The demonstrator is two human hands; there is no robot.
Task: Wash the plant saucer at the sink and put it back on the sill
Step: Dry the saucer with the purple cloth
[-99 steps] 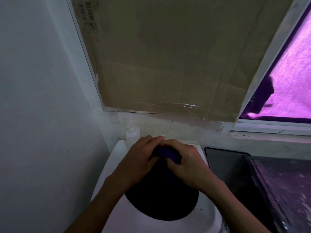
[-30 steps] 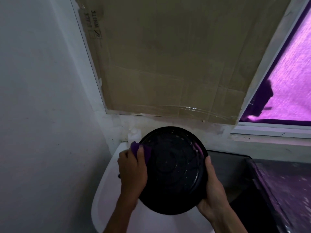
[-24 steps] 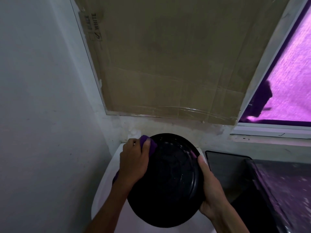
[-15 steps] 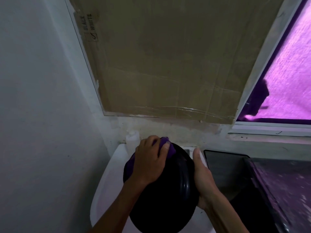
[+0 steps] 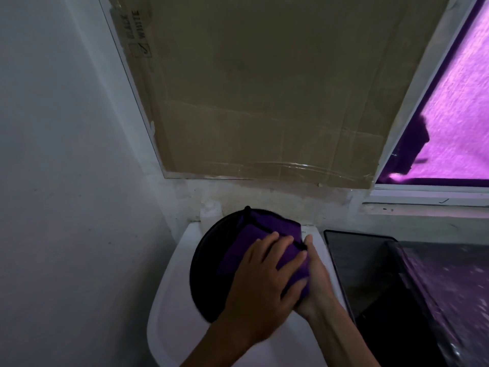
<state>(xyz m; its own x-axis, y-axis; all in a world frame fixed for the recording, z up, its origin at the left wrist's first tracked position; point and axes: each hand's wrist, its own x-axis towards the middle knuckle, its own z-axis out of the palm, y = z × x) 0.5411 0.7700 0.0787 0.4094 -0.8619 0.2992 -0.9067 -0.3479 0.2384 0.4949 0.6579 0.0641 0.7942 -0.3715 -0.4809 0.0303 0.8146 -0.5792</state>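
The round black plant saucer [image 5: 211, 263] is held tilted over the white sink [image 5: 172, 308]. A purple cloth [image 5: 254, 234] lies spread on the saucer's face. My left hand [image 5: 262, 284] presses flat on the cloth, fingers spread toward the right. My right hand [image 5: 315, 276] grips the saucer's right edge from behind, thumb up along the rim. Most of the saucer's right half is hidden under the cloth and my hands.
A white bottle [image 5: 210, 211] stands at the sink's back left corner. A dark tray or bin [image 5: 357, 250] sits right of the sink. Cardboard [image 5: 264, 88] covers the window above; the sill [image 5: 423, 205] runs at the right under purple-lit glass. A wall is close on the left.
The saucer has been turned and tilted over the sink. My left hand with the cloth has moved from the left rim across the top to the right side, the cloth now spread out.
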